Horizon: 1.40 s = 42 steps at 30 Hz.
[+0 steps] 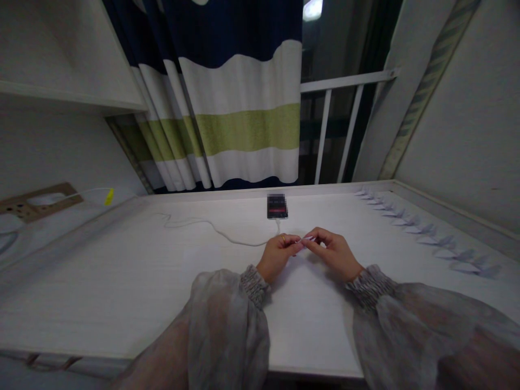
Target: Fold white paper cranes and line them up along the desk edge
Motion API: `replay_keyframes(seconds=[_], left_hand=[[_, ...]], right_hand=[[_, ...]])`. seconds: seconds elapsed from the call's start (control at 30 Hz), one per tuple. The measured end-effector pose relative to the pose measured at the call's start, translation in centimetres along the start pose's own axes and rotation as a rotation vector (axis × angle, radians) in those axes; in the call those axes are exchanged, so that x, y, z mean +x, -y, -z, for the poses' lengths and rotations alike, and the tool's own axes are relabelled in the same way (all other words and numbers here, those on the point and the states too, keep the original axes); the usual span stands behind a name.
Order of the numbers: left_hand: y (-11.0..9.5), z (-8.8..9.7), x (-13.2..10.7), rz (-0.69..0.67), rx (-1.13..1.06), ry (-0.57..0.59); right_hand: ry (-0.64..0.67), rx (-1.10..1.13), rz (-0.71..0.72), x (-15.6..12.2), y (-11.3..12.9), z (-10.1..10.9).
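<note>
Over the middle of the white desk, my left hand and my right hand meet fingertip to fingertip. Pinched between them is a small piece of folded white paper, mostly covered by my fingers. Both hands are closed on it, thumbs towards each other. A ring shows on a left finger. Along the right side of the desk stands a row of several folded paper pieces with pointed tips, apart from my hands.
A phone lies near the desk's back edge, just beyond my hands. Its white cable winds leftwards over the desk. Left is a power strip with a plug and a yellow tag. A striped curtain hangs behind.
</note>
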<state>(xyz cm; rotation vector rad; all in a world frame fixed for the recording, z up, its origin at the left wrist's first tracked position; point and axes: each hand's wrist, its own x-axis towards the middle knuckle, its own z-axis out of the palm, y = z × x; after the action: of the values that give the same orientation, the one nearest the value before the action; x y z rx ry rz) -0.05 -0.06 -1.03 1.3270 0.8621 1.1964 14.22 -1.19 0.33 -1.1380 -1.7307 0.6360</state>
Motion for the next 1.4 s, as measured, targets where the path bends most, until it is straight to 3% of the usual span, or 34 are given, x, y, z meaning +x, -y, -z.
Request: replay_keyframes(seconds=[0.63,0.9,1.17,1.4], left_hand=[[0.2,0.2,0.0,-0.070,0.173,0.001],[0.3,0.2,0.1,-0.032,0.117,-0.011],[0.1,0.5,0.6,0.026,-0.031,-0.120],[-0.2,0.2,0.3,0.021,-0.007,-0.096]], right_hand=[[-0.038,0.049,-0.070,-0.1,0.5,-0.2],[-0.064,-0.125,0.002,-0.1,0.6,0.1],[-0.068,0.109,-0.057,0.3,0.0,0.3],[-0.022,0.148,-0.069,0.4,-1.0,-0.4]])
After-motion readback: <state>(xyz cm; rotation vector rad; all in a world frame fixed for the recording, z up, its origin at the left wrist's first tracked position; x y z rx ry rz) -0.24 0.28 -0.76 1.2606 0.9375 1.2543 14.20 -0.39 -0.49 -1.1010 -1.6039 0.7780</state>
